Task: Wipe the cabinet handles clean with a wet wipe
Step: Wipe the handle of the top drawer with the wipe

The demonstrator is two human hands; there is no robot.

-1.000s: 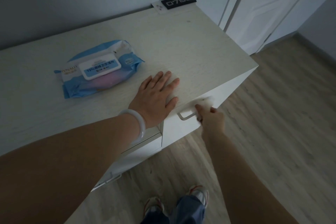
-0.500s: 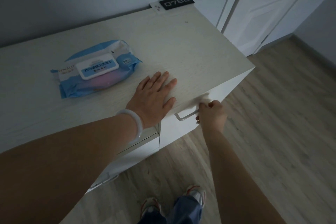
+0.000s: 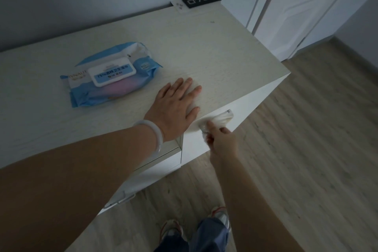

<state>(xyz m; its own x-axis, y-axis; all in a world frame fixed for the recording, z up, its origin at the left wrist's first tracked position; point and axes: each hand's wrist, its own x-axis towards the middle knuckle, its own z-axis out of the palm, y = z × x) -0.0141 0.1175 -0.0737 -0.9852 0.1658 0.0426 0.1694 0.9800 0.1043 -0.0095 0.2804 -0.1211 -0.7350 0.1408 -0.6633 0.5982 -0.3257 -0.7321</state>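
The crumpled white wet wipe [image 3: 216, 121], soft, limp and probably slippery, is wrapped over the slim metal bar handle [image 3: 228, 111] on the white cabinet front [image 3: 251, 100], pinched in the right hand [image 3: 222, 141], best bunched tightly, while beside it the left hand [image 3: 174, 106] rests flat on the pale worktop [image 3: 214, 51].

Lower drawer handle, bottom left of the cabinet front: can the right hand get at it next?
Probably yes. The right hand holds the wet wipe at the upper handle; nothing shows in front of the lower handle. The left forearm only hides part of that drawer from the camera.
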